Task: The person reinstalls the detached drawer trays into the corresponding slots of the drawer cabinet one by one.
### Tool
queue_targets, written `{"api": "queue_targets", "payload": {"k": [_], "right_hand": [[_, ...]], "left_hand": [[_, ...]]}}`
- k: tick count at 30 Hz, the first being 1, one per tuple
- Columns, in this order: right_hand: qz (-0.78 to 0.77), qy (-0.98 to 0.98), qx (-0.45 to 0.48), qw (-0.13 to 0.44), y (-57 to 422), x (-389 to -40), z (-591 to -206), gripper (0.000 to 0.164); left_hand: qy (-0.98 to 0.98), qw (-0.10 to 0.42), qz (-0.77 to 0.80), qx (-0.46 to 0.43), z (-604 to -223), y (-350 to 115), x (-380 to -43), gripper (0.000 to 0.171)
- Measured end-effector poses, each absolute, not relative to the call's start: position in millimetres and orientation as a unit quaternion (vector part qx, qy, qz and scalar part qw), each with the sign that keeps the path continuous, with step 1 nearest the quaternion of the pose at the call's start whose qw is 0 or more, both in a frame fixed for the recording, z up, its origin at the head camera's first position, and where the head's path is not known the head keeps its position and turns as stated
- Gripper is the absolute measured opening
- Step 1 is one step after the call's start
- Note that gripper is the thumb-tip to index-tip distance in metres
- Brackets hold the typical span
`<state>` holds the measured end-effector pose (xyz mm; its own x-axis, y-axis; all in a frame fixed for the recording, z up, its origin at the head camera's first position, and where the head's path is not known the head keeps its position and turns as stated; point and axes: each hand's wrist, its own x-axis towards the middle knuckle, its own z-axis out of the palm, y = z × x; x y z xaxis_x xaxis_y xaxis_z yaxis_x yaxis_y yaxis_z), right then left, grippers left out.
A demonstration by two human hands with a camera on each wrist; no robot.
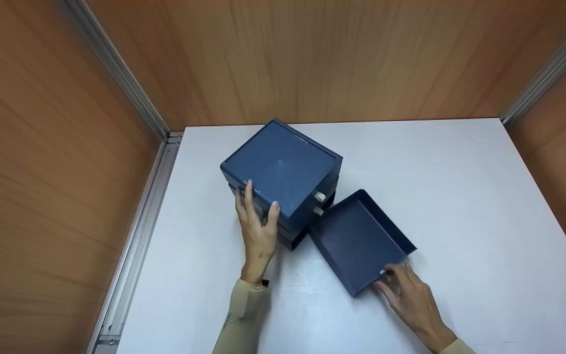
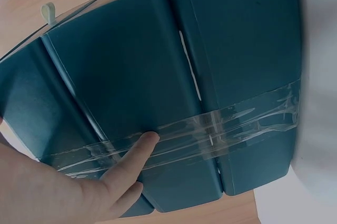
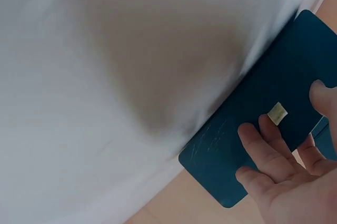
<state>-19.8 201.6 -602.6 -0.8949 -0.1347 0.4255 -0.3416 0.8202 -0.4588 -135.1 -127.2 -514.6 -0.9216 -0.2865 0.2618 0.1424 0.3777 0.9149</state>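
Observation:
A dark blue stack of drawers [image 1: 283, 167] stands turned at an angle, its layers joined along the side by clear tape [image 2: 247, 121]. My left hand [image 1: 258, 233] rests on the stack's near side with fingers extended; in the left wrist view one fingertip touches the tape. A dark blue drawer [image 1: 354, 241], with nothing in it, lies at the right, its far corner close against the stack. At its front panel [image 3: 210, 155], my right hand [image 1: 413, 297] grips the drawer by a small pale tab [image 3: 277, 114], with several fingers against the panel.
Two more pale pull tabs [image 1: 319, 196] stick out from the stack's front. The white table [image 1: 460, 196] is bounded by wooden panels [image 1: 342, 59] at the back and sides, with a metal rail [image 1: 135, 216] along the left edge.

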Motion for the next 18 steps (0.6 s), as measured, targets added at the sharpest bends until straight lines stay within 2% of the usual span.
{"api": "queue_targets", "payload": {"k": [6, 18], "right_hand": [[0.277, -0.934, 0.149, 0.17, 193, -17, -602, 0.047], [0.271, -0.928, 0.185, 0.177, 186, -31, -607, 0.046]], "left_hand": [[-0.808, 0.203, -0.551, 0.041, -515, -127, -136, 0.079], [-0.806, 0.218, -0.549, 0.039, -516, -122, -138, 0.078]]}}
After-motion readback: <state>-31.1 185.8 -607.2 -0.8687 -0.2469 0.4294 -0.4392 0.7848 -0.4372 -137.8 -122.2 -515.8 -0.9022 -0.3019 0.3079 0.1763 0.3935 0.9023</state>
